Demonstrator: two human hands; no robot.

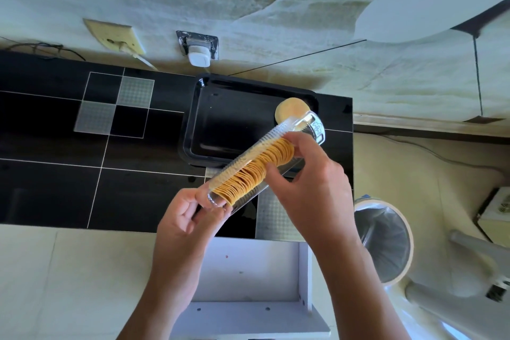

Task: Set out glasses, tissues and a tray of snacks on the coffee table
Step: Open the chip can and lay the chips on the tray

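A clear plastic sleeve of round golden crackers (255, 171) is held slantwise over the near right corner of a black tray (220, 130). My left hand (190, 215) grips the sleeve's lower end. My right hand (309, 182) holds its middle, fingers wrapped around it. The sleeve's upper end, with torn printed wrapping, reaches over the tray's right side. One pale round cracker (292, 109) lies in the tray's far right corner. The tray rests on a black glossy table (82, 174) with white lines and grey squares.
A white open drawer or shelf unit (248, 273) juts out below the table's near edge. A bin with a plastic liner (386, 240) stands at the right. Wall sockets with a white plug (197, 56) and cables sit behind the table. White chair legs (469, 284) stand lower right.
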